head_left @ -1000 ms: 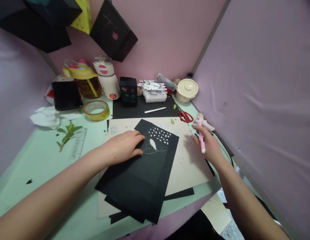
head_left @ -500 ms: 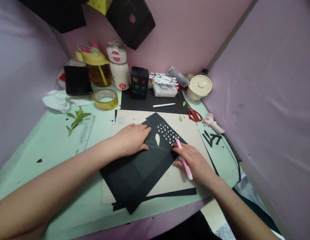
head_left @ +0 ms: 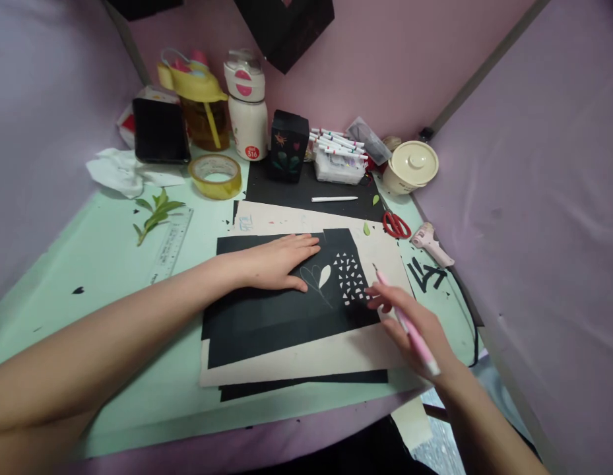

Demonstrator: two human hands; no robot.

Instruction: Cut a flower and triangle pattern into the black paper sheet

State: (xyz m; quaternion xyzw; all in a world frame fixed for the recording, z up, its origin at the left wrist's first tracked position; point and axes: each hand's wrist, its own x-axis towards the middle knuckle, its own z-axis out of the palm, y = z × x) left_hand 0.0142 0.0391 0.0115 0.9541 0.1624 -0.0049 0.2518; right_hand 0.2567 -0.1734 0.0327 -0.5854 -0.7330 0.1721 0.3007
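A sheet of black paper [head_left: 266,316] lies on a pale board [head_left: 306,353]. It has small triangular cut-outs [head_left: 350,277], a white leaf-shaped opening [head_left: 324,275] and pencilled petal outlines beside it. My left hand [head_left: 279,262] rests flat on the paper's upper part, fingers stretched out and thumb apart, left of the drawing. Between the fingers of my right hand [head_left: 419,323] is a pink pen-shaped craft knife [head_left: 410,330]. Its thin tip points up and away, raised off the paper, just right of the cut-outs.
Red-handled scissors [head_left: 396,225], a pink glue gun [head_left: 431,245] and black paper strips [head_left: 425,274] lie at right. Behind stand a lidded pot [head_left: 412,165], markers [head_left: 338,145], a black box [head_left: 289,146], a bottle [head_left: 249,119] and a jug [head_left: 202,105]. Tape [head_left: 216,177], a leafy sprig [head_left: 158,214] and a ruler [head_left: 171,245] sit left.
The black paper has turned clockwise and now lies nearly square to the board. My right hand has lifted the craft knife off the paper and moved right. My left hand stays on the sheet.
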